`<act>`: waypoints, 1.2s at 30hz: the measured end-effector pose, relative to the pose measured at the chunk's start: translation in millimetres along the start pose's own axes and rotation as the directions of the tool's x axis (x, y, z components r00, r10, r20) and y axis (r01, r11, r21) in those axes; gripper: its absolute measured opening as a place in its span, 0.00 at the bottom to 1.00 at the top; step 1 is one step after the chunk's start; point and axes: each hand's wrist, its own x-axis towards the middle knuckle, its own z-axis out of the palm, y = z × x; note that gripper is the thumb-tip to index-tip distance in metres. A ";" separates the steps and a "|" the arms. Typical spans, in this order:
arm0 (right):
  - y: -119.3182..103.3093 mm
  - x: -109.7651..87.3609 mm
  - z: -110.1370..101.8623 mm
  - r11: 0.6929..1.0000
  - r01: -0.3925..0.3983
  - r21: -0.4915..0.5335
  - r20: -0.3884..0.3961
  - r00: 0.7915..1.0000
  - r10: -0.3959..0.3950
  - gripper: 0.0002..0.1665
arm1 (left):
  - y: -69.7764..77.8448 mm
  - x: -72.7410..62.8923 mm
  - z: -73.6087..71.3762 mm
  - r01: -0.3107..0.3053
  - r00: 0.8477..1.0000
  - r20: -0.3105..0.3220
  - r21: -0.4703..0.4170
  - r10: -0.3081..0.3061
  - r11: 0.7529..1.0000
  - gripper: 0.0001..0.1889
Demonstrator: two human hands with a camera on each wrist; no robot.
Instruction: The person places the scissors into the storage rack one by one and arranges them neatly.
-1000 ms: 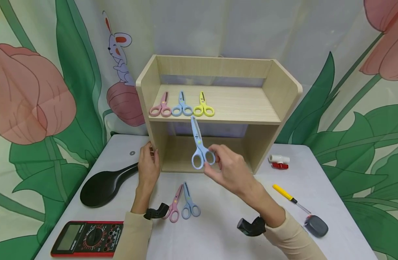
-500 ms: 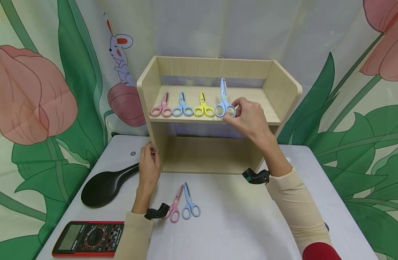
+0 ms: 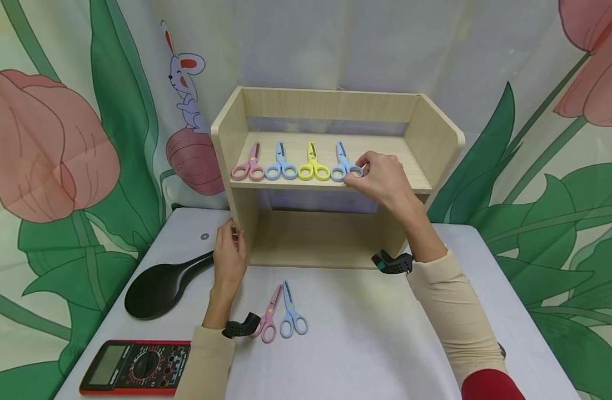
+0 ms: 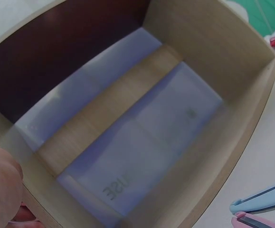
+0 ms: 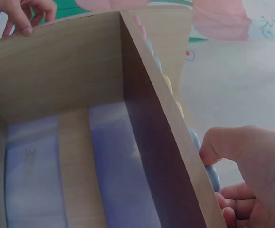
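My right hand (image 3: 386, 176) pinches one handle loop of a pair of blue scissors (image 3: 342, 161), which lies on the upper board of a small wooden shelf (image 3: 331, 226), blades toward the back. To its left lie yellow scissors (image 3: 312, 162), another pair of blue scissors (image 3: 280, 163) and pink scissors (image 3: 249, 164), all in a row. In the right wrist view the shelf board hides most of the scissors. My left hand (image 3: 229, 253) grips the front edge of the shelf's left side panel. On the table in front are pink scissors (image 3: 268, 316) and blue scissors (image 3: 292, 314), tips close together.
A black ladle-like spoon (image 3: 158, 289) lies left of my left hand, its handle end near the wrist. Nearer is a red and black multimeter (image 3: 135, 368), partly behind my left sleeve. My right arm covers much of the table's right side. A printed curtain stands behind.
My right hand has carried the blue scissors up and right from before the lower compartment to the upper board. Their blades have tipped down flat. The left hand has stayed put.
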 end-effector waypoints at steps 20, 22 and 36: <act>-8.5 -25.7 0.1 0.995 0.101 0.018 -0.085 0.991 -0.100 0.32 | -0.9 0.3 -0.5 0.002 1.000 0.004 0.014 -0.002 1.000 0.17; -11.6 -36.8 4.7 0.988 0.150 0.034 -0.154 0.978 -0.143 0.30 | -0.8 0.4 -0.5 0.000 1.000 0.008 0.012 0.000 1.000 0.17; -6.9 -110.7 88.3 0.961 0.252 0.116 -0.121 0.964 -0.238 0.35 | -1.6 0.8 0.0 -0.009 1.000 0.003 0.001 0.009 1.000 0.17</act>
